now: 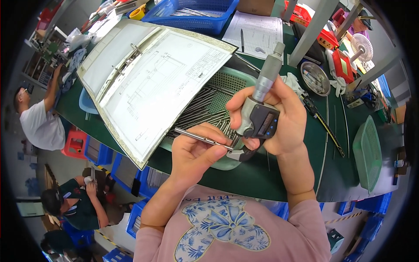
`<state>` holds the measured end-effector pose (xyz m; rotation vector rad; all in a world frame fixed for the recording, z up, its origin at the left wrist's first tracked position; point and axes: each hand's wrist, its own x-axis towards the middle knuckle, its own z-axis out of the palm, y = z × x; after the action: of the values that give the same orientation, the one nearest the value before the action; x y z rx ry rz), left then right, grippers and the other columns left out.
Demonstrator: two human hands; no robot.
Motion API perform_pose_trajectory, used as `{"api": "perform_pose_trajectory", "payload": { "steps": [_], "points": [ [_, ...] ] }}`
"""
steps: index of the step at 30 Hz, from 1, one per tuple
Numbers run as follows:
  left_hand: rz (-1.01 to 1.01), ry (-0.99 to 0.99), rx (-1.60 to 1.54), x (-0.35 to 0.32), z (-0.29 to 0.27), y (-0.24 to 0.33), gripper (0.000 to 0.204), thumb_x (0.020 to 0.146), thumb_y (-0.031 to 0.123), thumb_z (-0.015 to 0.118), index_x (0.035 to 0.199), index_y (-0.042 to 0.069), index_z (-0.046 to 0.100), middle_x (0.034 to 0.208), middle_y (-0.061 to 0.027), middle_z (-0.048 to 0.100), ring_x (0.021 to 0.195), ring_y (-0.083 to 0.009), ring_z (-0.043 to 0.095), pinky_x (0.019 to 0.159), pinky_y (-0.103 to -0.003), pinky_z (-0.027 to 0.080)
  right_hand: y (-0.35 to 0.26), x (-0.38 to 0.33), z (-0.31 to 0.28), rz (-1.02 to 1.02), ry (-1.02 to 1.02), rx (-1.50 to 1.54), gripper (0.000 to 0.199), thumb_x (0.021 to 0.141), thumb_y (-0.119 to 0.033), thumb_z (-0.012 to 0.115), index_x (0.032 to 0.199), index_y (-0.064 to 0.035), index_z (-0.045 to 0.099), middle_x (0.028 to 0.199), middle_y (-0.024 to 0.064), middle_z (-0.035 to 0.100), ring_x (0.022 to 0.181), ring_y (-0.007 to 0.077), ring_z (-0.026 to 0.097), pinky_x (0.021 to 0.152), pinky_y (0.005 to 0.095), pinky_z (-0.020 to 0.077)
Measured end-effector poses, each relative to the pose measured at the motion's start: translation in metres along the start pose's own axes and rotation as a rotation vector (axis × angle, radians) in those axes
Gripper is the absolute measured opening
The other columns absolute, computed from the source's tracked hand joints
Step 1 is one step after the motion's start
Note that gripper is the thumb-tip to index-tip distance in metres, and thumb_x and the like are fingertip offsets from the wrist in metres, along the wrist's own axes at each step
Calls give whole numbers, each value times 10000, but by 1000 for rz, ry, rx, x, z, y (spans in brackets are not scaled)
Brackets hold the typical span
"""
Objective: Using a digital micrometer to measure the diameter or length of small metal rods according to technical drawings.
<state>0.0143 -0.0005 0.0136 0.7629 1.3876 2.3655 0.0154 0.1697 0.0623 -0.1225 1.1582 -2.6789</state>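
- The left hand (192, 153) pinches a slim metal pin (196, 136) between thumb and fingers, its right-hand end at the micrometer's frame; whether it touches the measuring faces cannot be told.
- The right hand (288, 115) is wrapped around the micrometer (267, 76), barrel pointing up and away from the body.
- Just beyond and beneath both hands, a green mesh basket (241, 74) holds many loose dark metal rods (205, 107), with part of its perforated floor showing.
- An open binder (170, 83) with a drawing overlaps that basket, beyond and left of the left hand.
- Farther out past the binder, a blue basket (185, 25) contains a bundle of shiny rods (194, 12).
- Right of and beyond the right hand, a round metal dish (325, 90) holds small items too small to name.
- Well to the right of the right hand stands another green basket (367, 153), tilted in view.
- Below the table, left of the left hand, a blue crate (104, 158) holds greyish contents.
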Motion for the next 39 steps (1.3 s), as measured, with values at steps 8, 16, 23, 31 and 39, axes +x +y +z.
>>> {"api": "perform_pose_trajectory", "payload": {
  "steps": [8, 16, 23, 31, 39],
  "points": [
    [-22, 3, -25, -1, 2, -2, 138, 746, -15, 596, 873, -34, 545, 866, -123, 542, 779, -149, 532, 696, -246, 432, 0, -1, -3, 7, -15, -60, 613, 844, -525, 313, 831, 35, 563, 667, 125, 585, 418, 118, 506, 344, 190, 396],
    [-38, 19, 16, -3, -1, -1, 138, 745, -2, 601, 868, -18, 543, 859, -121, 542, 776, -148, 528, 685, -242, 426, 1, 0, -3, 32, -31, -66, 579, 859, -508, 315, 830, 13, 567, 655, 103, 579, 423, 101, 504, 342, 180, 386],
    [-11, 164, 114, 5, -3, 3, 75, 748, -1, 569, 820, -6, 547, 819, -115, 556, 734, -168, 562, 644, -261, 453, -9, 1, -4, -114, 103, -251, 725, 873, -506, 153, 932, 113, 527, 669, 142, 581, 372, 122, 486, 319, 180, 392],
    [-420, -488, 1467, 24, -11, 0, 140, 691, 158, 584, 644, 29, 559, 639, -137, 545, 672, -313, 547, 580, -398, 433, -48, -18, -16, -420, 226, -209, 710, 868, -487, 164, 950, 121, 523, 687, 135, 572, 406, 132, 470, 361, 204, 385],
    [-236, -100, 2295, 58, -28, -51, 141, 720, 112, 514, 766, -6, 577, 965, -160, 536, 719, -251, 584, 635, -350, 477, -46, -15, -11, -414, 225, -241, 712, 869, -484, 159, 934, 126, 521, 687, 153, 564, 418, 140, 458, 356, 204, 371]
  ]
}}
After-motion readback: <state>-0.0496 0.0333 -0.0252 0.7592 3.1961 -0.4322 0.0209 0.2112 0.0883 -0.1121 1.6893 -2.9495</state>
